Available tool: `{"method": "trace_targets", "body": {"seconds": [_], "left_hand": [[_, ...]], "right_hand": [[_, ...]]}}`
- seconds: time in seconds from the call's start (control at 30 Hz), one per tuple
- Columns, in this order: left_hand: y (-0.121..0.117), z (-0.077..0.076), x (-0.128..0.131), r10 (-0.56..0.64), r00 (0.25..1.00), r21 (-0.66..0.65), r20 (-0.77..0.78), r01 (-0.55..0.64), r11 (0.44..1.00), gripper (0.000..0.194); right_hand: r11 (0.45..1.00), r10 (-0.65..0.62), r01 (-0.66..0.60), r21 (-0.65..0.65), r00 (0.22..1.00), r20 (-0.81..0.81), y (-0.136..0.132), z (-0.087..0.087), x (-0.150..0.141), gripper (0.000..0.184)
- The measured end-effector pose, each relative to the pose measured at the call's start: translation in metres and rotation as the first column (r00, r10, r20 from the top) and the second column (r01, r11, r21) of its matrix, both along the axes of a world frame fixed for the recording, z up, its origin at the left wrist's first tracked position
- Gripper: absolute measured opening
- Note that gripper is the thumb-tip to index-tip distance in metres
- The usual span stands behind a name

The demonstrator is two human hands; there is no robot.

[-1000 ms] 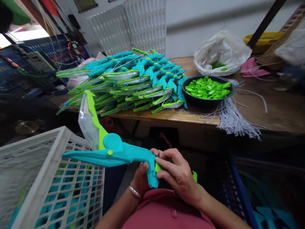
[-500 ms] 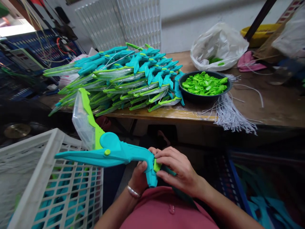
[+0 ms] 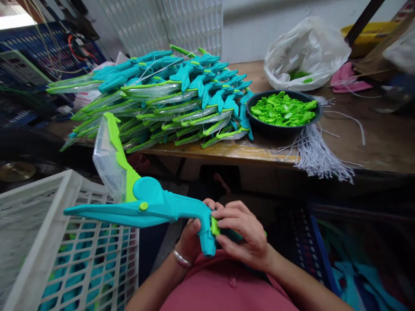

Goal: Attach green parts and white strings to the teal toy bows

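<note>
The left hand [image 3: 189, 242] is closed around the handle of 1 toy [image 3: 158, 206], teal with a green and clear upper part. The right hand [image 3: 244, 233] has its fingers together on a green piece [image 3: 214, 226] at that handle. The toy is in front of the person, its long tip over the white crate [image 3: 61, 203], which holds teal and green parts [image 3: 94, 276]. On the table [image 3: 382, 142], a black bowl [image 3: 282, 131] is heaped with green caps [image 3: 285, 110], touching or near a stack [image 3: 162, 99] of toys. Behind it, a white bag [image 3: 311, 47] lies open with green bits [image 3: 300, 75] inside. At right, a blue crate [image 3: 324, 263] holds teal parts [image 3: 352, 276].
</note>
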State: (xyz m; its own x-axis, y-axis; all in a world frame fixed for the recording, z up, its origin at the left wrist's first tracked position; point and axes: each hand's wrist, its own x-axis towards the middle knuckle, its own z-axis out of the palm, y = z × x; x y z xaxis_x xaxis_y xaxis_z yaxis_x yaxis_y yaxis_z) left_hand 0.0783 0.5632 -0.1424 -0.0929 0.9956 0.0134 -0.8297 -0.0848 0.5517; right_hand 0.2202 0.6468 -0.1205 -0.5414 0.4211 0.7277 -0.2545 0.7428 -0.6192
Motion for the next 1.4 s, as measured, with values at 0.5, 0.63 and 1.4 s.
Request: {"method": "trace_targets", "body": {"seconds": [0.5,0.63,1.4], "left_hand": [[0.003,0.002,-0.005,0.08,0.997,-0.05,-0.008,-0.08,0.996,0.037],[0.004,0.007,-0.007,0.13,0.99,-0.028,-0.057,-0.132,0.991,0.034],[0.005,-0.01,-0.059,0.258,0.88,-0.08,-0.4,-0.314,0.946,0.047]], "right_hand": [[0.976,-0.161,0.13,0.175,0.971,0.177,-0.004,0.01,0.004,0.047],[0.892,-0.363,0.199,0.406,0.85,0.382,-0.013,0.023,-0.003,0.066],[0.965,-0.261,0.144,0.222,0.649,0.714,0.088,-0.005,0.025,0.022]]}}
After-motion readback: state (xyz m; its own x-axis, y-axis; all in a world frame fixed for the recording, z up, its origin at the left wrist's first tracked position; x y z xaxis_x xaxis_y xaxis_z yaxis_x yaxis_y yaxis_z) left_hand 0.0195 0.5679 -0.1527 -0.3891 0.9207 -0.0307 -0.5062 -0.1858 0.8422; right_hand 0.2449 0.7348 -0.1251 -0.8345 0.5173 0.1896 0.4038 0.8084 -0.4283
